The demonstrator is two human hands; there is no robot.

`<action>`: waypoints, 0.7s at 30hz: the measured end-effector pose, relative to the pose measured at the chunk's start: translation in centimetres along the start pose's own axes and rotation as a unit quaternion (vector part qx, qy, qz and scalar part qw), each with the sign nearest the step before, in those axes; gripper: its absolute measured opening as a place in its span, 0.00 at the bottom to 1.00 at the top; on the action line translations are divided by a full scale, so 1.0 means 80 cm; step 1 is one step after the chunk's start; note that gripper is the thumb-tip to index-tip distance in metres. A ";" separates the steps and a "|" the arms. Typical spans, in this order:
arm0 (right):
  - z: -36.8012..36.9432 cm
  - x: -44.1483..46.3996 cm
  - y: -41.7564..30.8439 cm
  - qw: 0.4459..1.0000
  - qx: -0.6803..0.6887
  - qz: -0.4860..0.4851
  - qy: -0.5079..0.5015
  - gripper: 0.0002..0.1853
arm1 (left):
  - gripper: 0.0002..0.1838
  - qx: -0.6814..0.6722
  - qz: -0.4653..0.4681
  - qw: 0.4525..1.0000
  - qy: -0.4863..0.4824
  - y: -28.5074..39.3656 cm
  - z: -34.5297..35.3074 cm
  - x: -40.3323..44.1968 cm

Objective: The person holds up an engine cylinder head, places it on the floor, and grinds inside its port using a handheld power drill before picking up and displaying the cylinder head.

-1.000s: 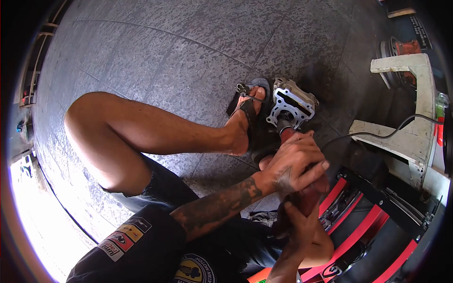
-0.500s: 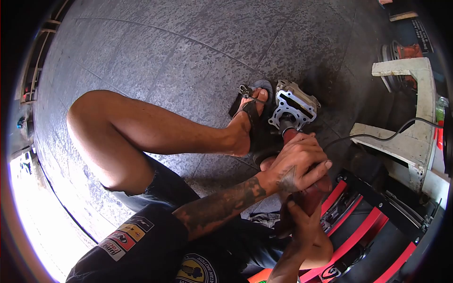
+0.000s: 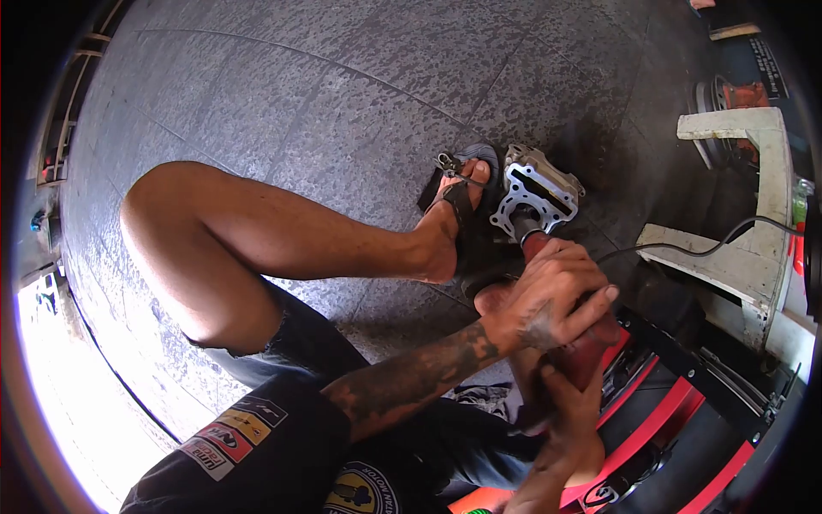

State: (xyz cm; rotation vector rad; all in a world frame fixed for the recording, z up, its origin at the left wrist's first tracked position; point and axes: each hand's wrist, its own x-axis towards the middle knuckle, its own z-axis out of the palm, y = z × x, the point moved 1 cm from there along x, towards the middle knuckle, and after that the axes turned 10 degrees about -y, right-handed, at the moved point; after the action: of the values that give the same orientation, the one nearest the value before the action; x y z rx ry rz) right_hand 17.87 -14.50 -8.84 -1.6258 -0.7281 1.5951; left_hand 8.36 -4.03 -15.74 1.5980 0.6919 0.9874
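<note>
A red power tool (image 3: 584,355) points up toward a metal engine part (image 3: 538,195) on the floor. Its dark nose is at the round recess in the part's flat face. My left hand (image 3: 561,295), on the tattooed arm, is wrapped over the front of the tool. Lower down, my right hand (image 3: 572,407) holds the tool's rear body, with its fingers partly hidden. The engine part leans beside my sandalled foot (image 3: 467,193).
A worn white stand (image 3: 766,231) is at the right, with a black cable (image 3: 702,250) running across it. Below it lie red and black racks (image 3: 676,407). An orange object (image 3: 479,499) is at the bottom edge. Tiled floor (image 3: 300,94) stretches across the top.
Both hands and the tool have shifted slightly right in the view. The tool's nose is still at the recess, and the engine part appears slightly farther right and lower.
</note>
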 end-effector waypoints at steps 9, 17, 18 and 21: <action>-0.031 0.002 -0.045 0.985 -0.125 0.120 0.007 0.38 | 0.16 -0.035 -0.022 0.993 0.112 0.015 0.004 0.009; -0.023 0.020 -0.063 0.987 -0.118 0.105 -0.007 0.37 | 0.16 -0.031 -0.033 0.990 0.133 0.010 0.001 0.017; -0.016 0.017 -0.074 0.988 -0.111 0.104 -0.008 0.36 | 0.15 -0.032 -0.028 0.990 0.131 0.015 0.001 0.017; -0.017 0.018 -0.075 0.988 -0.104 0.109 -0.014 0.36 | 0.14 -0.037 -0.026 0.990 0.131 0.013 0.004 0.016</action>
State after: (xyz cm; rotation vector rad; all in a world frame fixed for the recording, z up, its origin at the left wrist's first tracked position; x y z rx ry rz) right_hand 19.93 -10.03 -4.81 -1.8917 -0.7739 1.7468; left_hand 9.21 -3.36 -14.43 1.3926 0.8619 1.1828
